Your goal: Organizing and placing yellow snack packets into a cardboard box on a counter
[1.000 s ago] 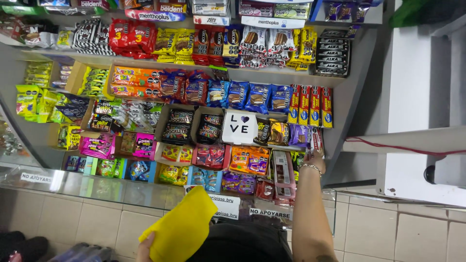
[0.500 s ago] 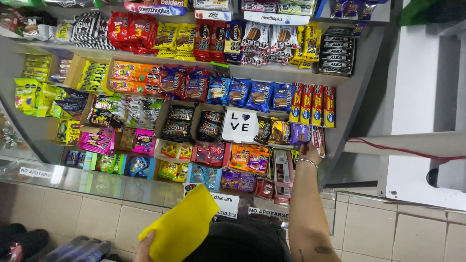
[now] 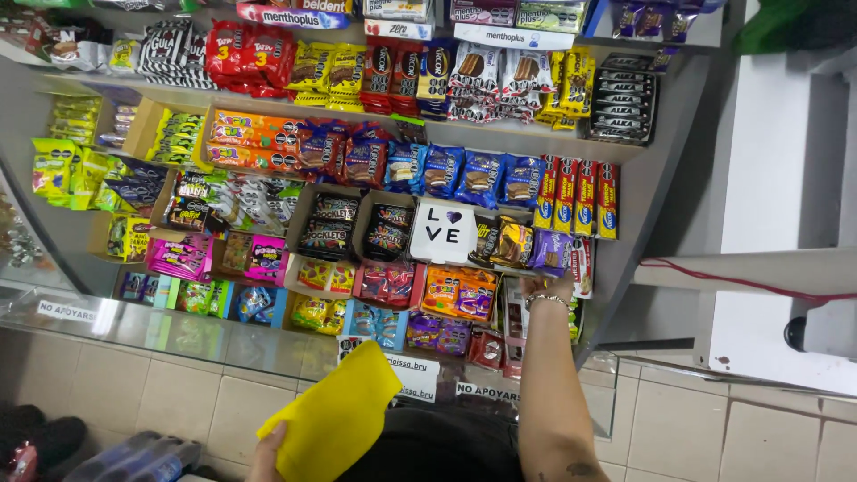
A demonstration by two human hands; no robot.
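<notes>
Two hands: left hand [image 3: 268, 449] holds yellow cloth [image 3: 332, 424], right hand [image 3: 553, 284] among purple packets [image 3: 551, 251].

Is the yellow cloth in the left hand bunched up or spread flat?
Spread flat. The yellow cloth shows as one broad smooth sheet with clear corners, held at its lower edge by the left hand.

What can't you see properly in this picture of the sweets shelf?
- Right hand, head view: fingers hidden among the purple packets; cannot tell whether it grips one.
- Left hand: mostly behind the yellow cloth and cut off by the bottom edge.
- Bottom-row sweets: blurred by glare on the glass.
</notes>
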